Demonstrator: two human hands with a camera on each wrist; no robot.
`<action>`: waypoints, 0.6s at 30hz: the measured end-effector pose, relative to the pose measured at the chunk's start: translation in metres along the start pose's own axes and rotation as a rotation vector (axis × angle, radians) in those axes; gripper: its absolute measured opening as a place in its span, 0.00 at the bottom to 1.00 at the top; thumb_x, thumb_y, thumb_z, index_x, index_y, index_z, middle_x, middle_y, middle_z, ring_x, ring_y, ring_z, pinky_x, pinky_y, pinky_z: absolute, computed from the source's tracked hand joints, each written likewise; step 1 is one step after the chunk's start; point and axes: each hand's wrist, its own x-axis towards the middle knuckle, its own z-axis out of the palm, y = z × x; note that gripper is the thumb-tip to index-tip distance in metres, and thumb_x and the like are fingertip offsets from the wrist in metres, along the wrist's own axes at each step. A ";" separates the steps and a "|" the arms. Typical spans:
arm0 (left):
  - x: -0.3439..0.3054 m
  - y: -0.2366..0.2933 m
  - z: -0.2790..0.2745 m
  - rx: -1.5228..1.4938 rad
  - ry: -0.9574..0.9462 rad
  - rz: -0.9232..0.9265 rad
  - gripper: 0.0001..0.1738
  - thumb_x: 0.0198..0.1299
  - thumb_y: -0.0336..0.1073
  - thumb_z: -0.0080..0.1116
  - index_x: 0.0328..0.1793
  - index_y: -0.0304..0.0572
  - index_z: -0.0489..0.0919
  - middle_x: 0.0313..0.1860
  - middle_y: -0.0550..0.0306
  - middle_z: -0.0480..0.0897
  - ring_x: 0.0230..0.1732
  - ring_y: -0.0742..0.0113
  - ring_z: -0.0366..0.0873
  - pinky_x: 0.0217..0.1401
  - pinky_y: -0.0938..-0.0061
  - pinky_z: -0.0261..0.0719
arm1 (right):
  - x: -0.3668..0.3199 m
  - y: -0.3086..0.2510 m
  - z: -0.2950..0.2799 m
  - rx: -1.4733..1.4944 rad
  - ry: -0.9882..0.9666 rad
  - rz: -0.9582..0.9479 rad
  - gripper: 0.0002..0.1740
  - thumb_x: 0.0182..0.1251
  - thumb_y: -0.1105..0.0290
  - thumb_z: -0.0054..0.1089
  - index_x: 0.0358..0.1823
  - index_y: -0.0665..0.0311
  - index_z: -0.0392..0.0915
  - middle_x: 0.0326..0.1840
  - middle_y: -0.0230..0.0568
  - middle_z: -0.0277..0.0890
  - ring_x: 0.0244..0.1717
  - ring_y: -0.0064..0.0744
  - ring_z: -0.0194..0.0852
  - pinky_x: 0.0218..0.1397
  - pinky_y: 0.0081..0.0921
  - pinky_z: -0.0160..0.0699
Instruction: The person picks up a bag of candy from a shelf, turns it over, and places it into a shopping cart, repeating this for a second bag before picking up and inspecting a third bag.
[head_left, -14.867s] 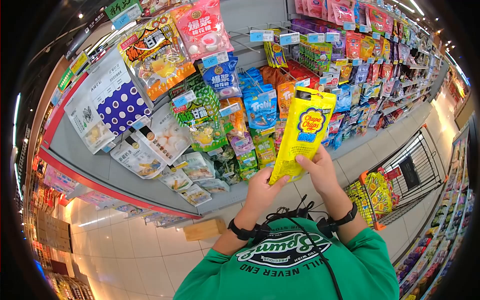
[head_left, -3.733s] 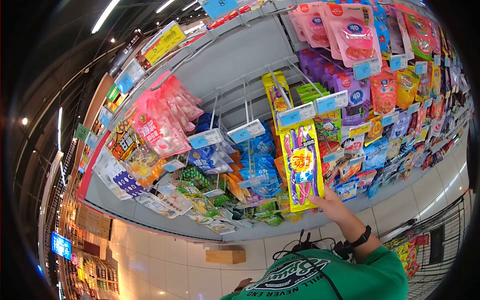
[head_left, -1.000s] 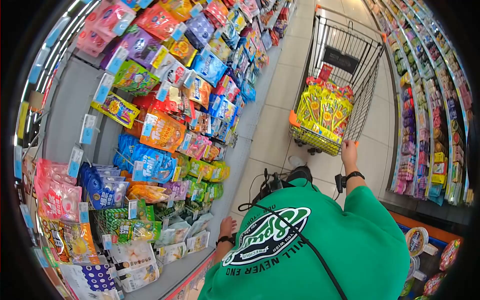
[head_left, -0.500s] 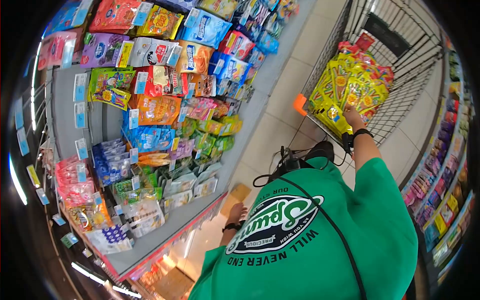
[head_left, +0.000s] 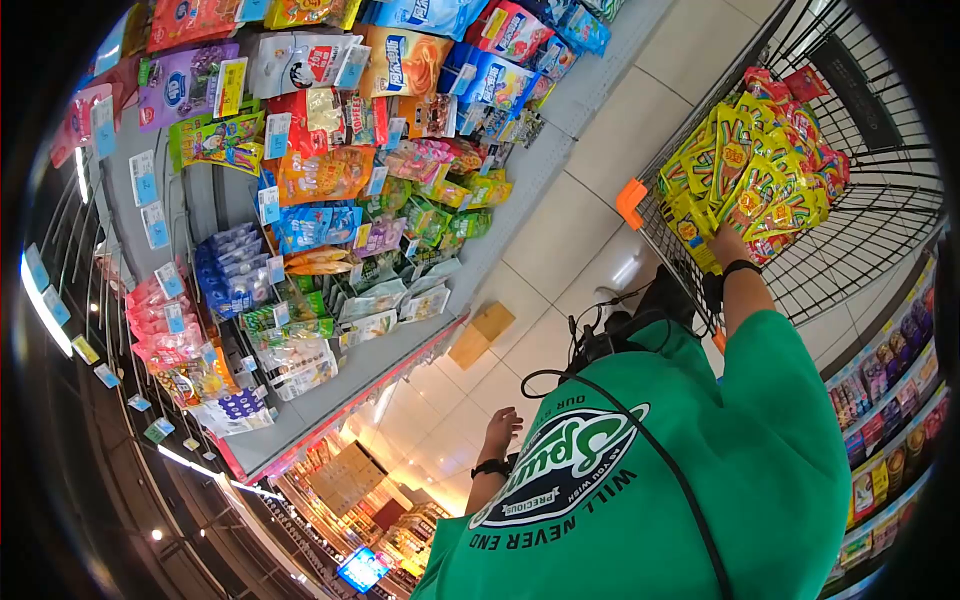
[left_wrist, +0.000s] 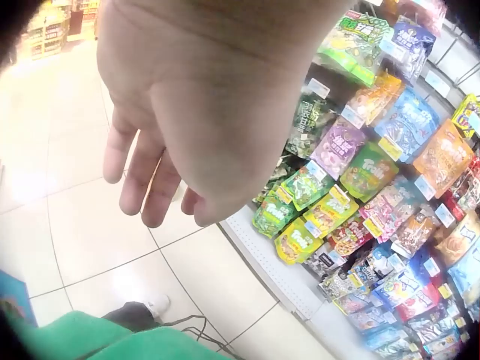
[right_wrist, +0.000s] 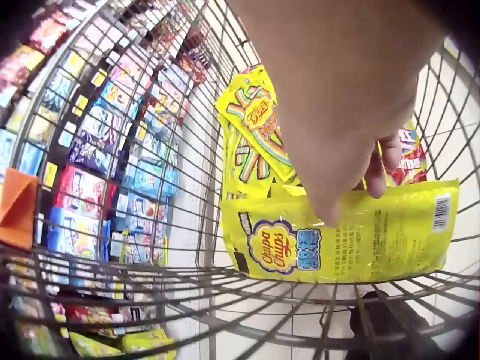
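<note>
My right hand [head_left: 728,245] reaches into the shopping cart [head_left: 855,195] and pinches the top edge of a yellow Chupa Chups candy packet [right_wrist: 405,232]. In the right wrist view the thumb lies over the packet's printed face, with fingertips behind the edge. The packet lies broad side up against the wire mesh [right_wrist: 330,292]. A heap of similar yellow candy packets [head_left: 745,150] fills the cart beyond it, with red ones at the far side. My left hand [left_wrist: 187,127] hangs in the air beside the body, fingers loosely extended and holding nothing.
A grey shelf rack [head_left: 350,400] hung with bagged sweets stands on the left. Price tags [head_left: 143,178] stick out on its hooks. A wooden block [head_left: 482,335] sits on the tiled floor. Another stocked shelf [head_left: 900,400] runs along the right.
My right hand has gone from the cart's rim down to the packets inside and now grips one. The view has turned, and the left hand stays free. Earlier, my right hand held a packet at the rack.
</note>
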 end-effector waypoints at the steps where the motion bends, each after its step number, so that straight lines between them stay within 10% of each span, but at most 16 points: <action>1: 0.000 -0.003 0.003 -0.004 -0.002 -0.006 0.21 0.63 0.41 0.49 0.60 0.41 0.72 0.39 0.53 0.83 0.36 0.66 0.80 0.36 0.71 0.76 | -0.003 -0.002 0.001 -0.034 0.025 0.018 0.25 0.55 0.68 0.63 0.55 0.65 0.70 0.51 0.55 0.77 0.54 0.54 0.74 0.54 0.44 0.73; 6: -0.011 0.011 0.023 -0.029 0.004 0.020 0.22 0.63 0.41 0.49 0.60 0.38 0.72 0.40 0.52 0.83 0.37 0.65 0.80 0.37 0.72 0.76 | -0.025 -0.022 -0.006 -0.233 0.038 0.045 0.19 0.59 0.63 0.61 0.49 0.64 0.75 0.49 0.53 0.77 0.53 0.51 0.75 0.53 0.45 0.75; 15: 0.011 0.004 0.024 -0.191 0.041 0.252 0.21 0.63 0.41 0.51 0.59 0.40 0.72 0.41 0.53 0.83 0.38 0.67 0.80 0.39 0.73 0.76 | -0.019 0.003 -0.010 -0.377 0.006 -0.464 0.18 0.56 0.59 0.56 0.39 0.68 0.79 0.41 0.59 0.78 0.46 0.58 0.76 0.49 0.46 0.74; 18: 0.029 0.001 0.008 -0.295 0.076 0.386 0.19 0.64 0.41 0.51 0.59 0.42 0.73 0.40 0.55 0.83 0.38 0.69 0.79 0.39 0.75 0.75 | -0.057 -0.028 -0.042 -0.043 0.186 -0.548 0.19 0.61 0.59 0.56 0.42 0.70 0.77 0.41 0.57 0.79 0.47 0.52 0.77 0.47 0.42 0.74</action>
